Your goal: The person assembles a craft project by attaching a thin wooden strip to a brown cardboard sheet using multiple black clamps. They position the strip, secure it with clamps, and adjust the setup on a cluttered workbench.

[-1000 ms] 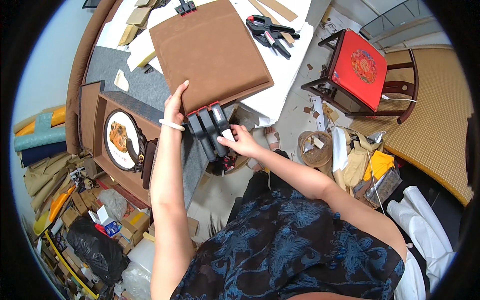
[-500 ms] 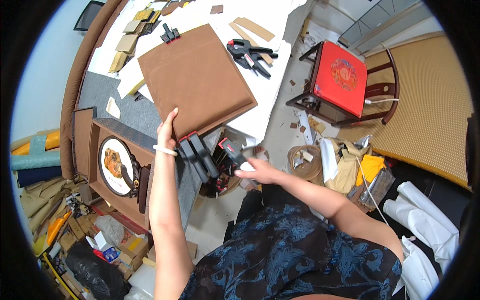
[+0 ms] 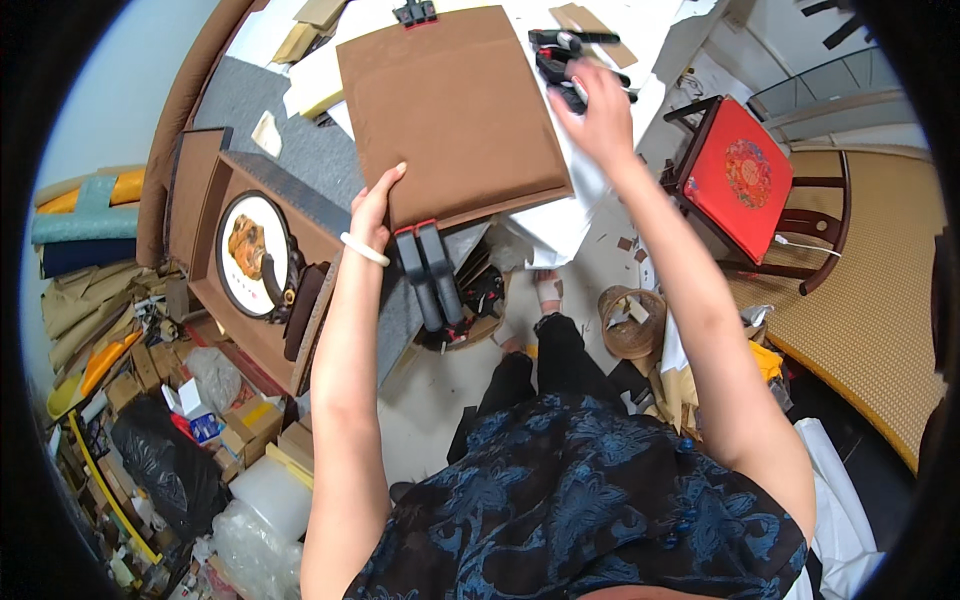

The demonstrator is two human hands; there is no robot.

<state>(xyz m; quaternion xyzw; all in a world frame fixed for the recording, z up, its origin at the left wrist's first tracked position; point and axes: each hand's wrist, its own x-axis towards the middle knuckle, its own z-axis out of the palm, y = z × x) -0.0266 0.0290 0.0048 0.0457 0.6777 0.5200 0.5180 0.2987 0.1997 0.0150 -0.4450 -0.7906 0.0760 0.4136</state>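
Note:
A square brown fabric-covered panel (image 3: 450,115) lies tilted over the table's near edge. My left hand (image 3: 372,210) is closed on its lower left corner, thumb on top and fingers hidden underneath. Beside that hand, two black spring clamps (image 3: 430,275) with red tips grip the panel's near edge and hang down. Another black clamp (image 3: 415,12) sits on the far edge. My right hand (image 3: 603,118) is over several loose black spring clamps (image 3: 572,42) right of the panel. Its thumb and fingers are apart, and it partly covers the clamps.
An open brown box (image 3: 208,255) at the left holds a round framed ornament (image 3: 243,250). Right of the table stands a wooden chair with a red seat (image 3: 738,175). A round bin (image 3: 632,325) with scraps is on the floor. Boxes and bags (image 3: 170,465) crowd the lower left.
My right hand, which held a clamp near the panel's near edge, has moved up to the loose clamps on the table. My left hand stays on the panel; the view has shifted.

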